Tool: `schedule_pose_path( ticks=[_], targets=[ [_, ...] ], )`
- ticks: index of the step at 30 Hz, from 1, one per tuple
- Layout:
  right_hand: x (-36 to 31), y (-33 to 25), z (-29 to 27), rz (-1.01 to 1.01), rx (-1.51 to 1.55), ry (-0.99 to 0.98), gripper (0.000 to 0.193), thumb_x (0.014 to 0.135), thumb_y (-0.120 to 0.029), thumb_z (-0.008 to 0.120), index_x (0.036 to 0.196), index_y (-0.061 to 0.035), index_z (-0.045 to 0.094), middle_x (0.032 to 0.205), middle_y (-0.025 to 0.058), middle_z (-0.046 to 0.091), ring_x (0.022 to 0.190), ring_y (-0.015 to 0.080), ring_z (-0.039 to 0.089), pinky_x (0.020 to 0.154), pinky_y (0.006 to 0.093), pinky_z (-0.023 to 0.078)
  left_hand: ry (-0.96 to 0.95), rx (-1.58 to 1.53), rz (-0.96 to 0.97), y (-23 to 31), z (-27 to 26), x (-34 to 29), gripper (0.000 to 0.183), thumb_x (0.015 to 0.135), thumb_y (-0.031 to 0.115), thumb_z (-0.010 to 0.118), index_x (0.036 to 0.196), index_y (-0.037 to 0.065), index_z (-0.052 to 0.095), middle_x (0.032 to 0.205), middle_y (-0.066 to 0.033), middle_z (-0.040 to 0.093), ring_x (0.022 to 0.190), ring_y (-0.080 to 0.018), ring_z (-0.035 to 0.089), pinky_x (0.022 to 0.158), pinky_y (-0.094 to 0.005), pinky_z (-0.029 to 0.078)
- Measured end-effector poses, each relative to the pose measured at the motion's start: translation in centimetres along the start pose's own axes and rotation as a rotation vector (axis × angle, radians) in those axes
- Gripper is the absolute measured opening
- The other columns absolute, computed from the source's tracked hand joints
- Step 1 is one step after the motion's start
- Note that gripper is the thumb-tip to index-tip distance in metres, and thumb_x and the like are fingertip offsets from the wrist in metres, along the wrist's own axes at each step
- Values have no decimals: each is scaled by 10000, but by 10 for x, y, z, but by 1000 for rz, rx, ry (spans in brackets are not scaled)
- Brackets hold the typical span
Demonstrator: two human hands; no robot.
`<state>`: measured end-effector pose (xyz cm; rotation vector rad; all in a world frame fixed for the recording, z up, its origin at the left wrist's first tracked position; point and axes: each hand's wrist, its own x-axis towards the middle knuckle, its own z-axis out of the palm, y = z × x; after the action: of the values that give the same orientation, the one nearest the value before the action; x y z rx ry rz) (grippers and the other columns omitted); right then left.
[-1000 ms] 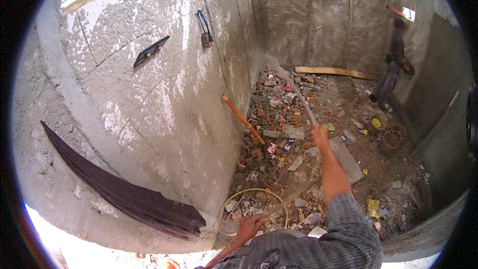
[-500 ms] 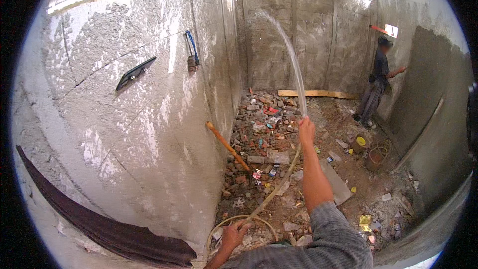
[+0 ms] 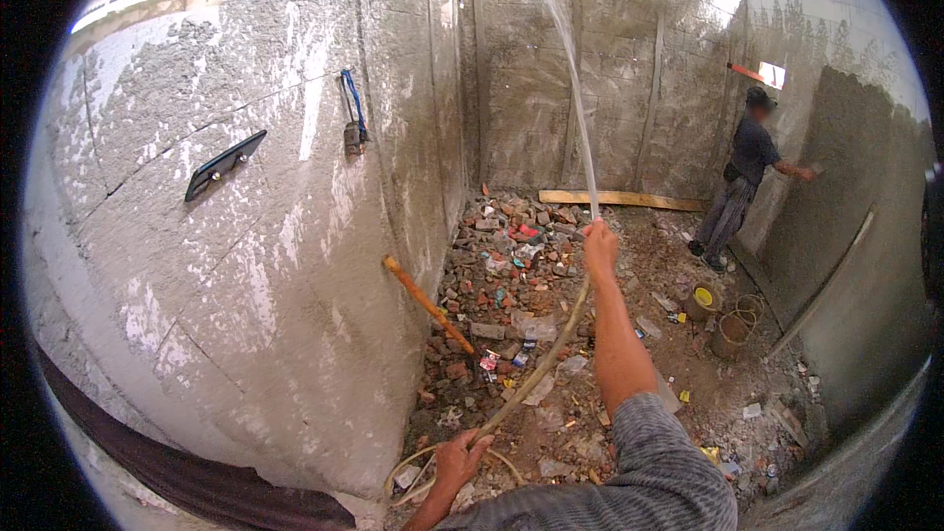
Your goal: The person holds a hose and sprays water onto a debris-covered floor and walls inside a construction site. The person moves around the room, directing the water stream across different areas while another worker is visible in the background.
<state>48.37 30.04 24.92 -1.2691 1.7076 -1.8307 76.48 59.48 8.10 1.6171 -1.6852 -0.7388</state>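
I see hose [image 3: 544, 368] running up-right from left hand [image 3: 460, 459] to right hand [image 3: 600, 248]; both grip it, right nearer outlet. Water jet [image 3: 582, 118] rises, leaning left before back wall [image 3: 619, 88].

No text, label, number or sign is showing legibly; a small red-and-white packet [image 3: 489, 361] and a blue-and-white packet [image 3: 521, 358] are lying on the rubble [image 3: 487, 224], their surfaces appearing too small for reading.

A wooden pole [image 3: 429, 304] tilts over the rubble [image 3: 516, 264], and a long plank [image 3: 621, 200] lies beyond. Two buckets [image 3: 730, 336] stand near another person [image 3: 749, 155].
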Motion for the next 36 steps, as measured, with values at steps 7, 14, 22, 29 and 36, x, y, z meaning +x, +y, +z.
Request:
schedule_pose_path(
  ticks=[7,14,22,29,36],
  targets=[
    [1,-22,3,33,62,-51,448,903,-359,365,665,-35,562,544,63,498,517,182,481,508,349,354,-98,13,-87,-1,12,12,539,789,463,584,1033,-16,618,860,-183,652,775,-274,643,712,-358,484],
    [21,-2,6,13,99,14,451,903,-361,352,664,-36,553,526,52,464,486,182,453,485,345,343,-51,-51,-64,16,2,18,520,802,472,563,1031,9,623,737,-128,655,656,-237,631,640,-362,484],
    [30,15,-2,-4,64,68,456,909,-365,344,670,-33,546,537,54,461,486,182,446,474,350,325,-56,-39,7,19,0,20,489,825,467,540,1024,30,630,731,-109,654,613,-203,619,649,-338,468],
    [31,24,-11,7,63,116,449,909,-379,353,670,-49,540,537,33,439,498,159,434,479,345,317,-117,-43,-50,6,10,24,576,823,535,499,1100,39,593,917,-131,648,881,-269,595,908,-466,298],
    [36,33,-18,-43,73,128,442,903,-368,355,677,-37,541,544,28,438,503,162,433,488,348,318,-172,-11,-95,2,14,26,624,812,574,490,1124,42,583,1044,-159,615,979,-314,569,983,-531,225]
  ],
)
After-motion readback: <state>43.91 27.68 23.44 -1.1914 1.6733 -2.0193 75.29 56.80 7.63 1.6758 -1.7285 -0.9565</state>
